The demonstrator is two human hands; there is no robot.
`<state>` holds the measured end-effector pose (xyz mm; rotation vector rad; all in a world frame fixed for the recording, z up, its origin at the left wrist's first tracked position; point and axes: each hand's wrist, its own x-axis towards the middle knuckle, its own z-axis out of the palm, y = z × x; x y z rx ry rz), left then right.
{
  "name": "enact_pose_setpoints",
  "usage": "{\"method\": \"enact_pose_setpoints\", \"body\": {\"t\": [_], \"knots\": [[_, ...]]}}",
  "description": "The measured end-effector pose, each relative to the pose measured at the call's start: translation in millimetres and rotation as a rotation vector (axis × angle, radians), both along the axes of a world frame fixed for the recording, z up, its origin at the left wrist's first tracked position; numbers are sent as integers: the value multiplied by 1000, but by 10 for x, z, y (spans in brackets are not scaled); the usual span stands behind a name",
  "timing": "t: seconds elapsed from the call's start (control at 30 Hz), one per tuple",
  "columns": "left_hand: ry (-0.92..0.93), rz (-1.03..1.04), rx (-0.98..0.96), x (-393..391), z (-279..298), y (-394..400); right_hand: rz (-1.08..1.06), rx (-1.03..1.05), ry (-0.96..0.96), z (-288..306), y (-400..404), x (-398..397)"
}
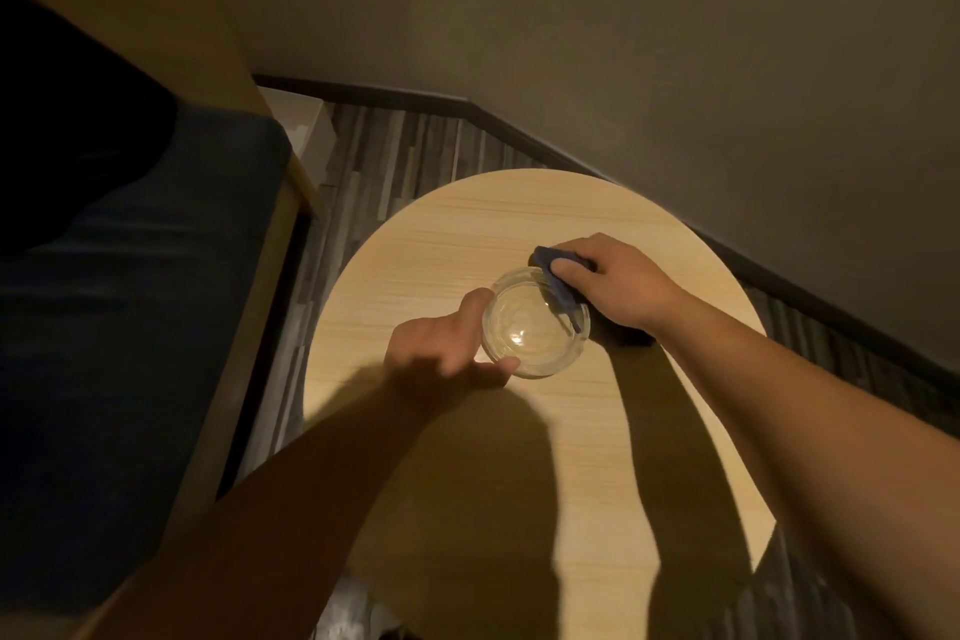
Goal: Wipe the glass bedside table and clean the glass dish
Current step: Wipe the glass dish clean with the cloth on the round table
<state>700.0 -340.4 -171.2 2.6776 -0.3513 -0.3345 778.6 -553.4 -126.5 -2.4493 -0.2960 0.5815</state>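
Note:
A round clear glass dish (530,327) stands near the middle of the round bedside table (431,244), whose top looks like pale wood grain. My left hand (441,343) grips the dish at its left rim, thumb on the far side and fingers on the near side. My right hand (618,286) holds a dark blue cloth (553,270) and presses it over the dish's right rim, with part of the cloth draped inside the dish. The rest of the cloth is hidden under my palm.
A bed with a dark blue cover (130,327) and a wooden frame (260,286) stands close to the table's left. Grey striped flooring (395,146) shows beyond the table. A wall with a dark skirting board (779,281) runs behind and to the right.

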Motion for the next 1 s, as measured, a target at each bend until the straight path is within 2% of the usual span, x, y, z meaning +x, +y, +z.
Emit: {"method": "enact_pose_setpoints", "body": {"t": [0.03,0.1,0.17,0.23,0.27,0.33,0.43,0.5,0.6,0.7,0.8,0.9,0.93,1.0], "knots": [[-3,4,-31,4,-11,9,32,-4,8,14,24,45],[-217,4,-9,4,-95,12,100,-39,21,31,72,142],[-335,6,30,-53,-122,-9,146,-90,37,24,103,191],[-337,-9,6,-66,-163,-23,110,-94,39,7,73,168],[-340,-13,5,-68,-172,-23,62,-80,28,-13,31,111],[-460,-5,42,-71,-187,-33,-75,-40,-1,-53,-56,-84],[-578,30,72,-84,-242,-62,-353,-16,-38,-203,-76,-491],[-562,42,71,-115,-258,-82,-534,-26,-73,-325,18,-749],[-482,136,28,-176,-207,-139,-752,96,-37,-374,242,-1029],[-393,237,-94,-279,-120,-262,-842,190,27,-373,358,-1145],[-256,227,-223,-417,-31,-310,-755,174,38,-322,250,-1057],[11,280,-266,-356,184,-178,-550,81,29,-199,45,-823],[40,315,-222,-262,256,-127,-464,33,33,-157,-16,-716],[-50,298,-96,-1,330,-59,-281,-72,36,-89,-95,-478]]}}
